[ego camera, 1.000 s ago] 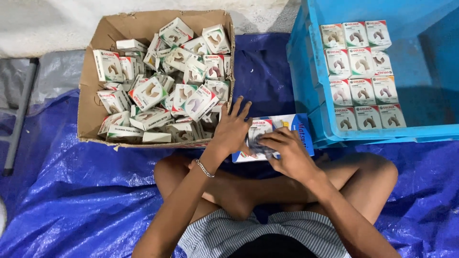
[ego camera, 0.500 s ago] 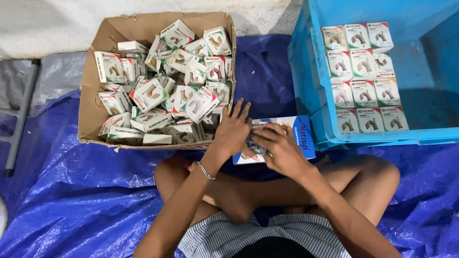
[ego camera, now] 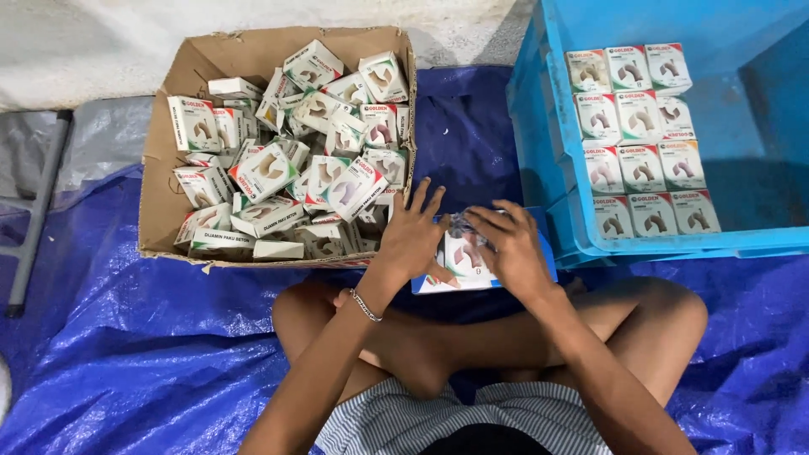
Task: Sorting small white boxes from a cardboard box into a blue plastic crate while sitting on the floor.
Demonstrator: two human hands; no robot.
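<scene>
I sit cross-legged on a blue tarp. My left hand (ego camera: pixel 413 234) lies with fingers spread on the left part of a flat blue-edged carton (ego camera: pixel 442 282) in front of my legs. My right hand (ego camera: pixel 511 250) curls over a small white box (ego camera: pixel 466 255) standing in that carton, fingertips at a crinkled grey bit on its top. To the left, a brown cardboard box (ego camera: pixel 160 190) holds several loose small white boxes in a heap. On the right, a blue plastic crate (ego camera: pixel 539 143) has the same boxes set in neat rows.
A grey metal bar (ego camera: pixel 38 211) lies at the far left on the tarp (ego camera: pixel 126 362). Pale concrete floor (ego camera: pixel 76 50) shows behind the cardboard box. My knees (ego camera: pixel 666 312) sit just below the crate's front edge.
My right hand has shifted over the carton and now covers most of its right part, fingers pinching at the small box's top. My left hand stays spread in place.
</scene>
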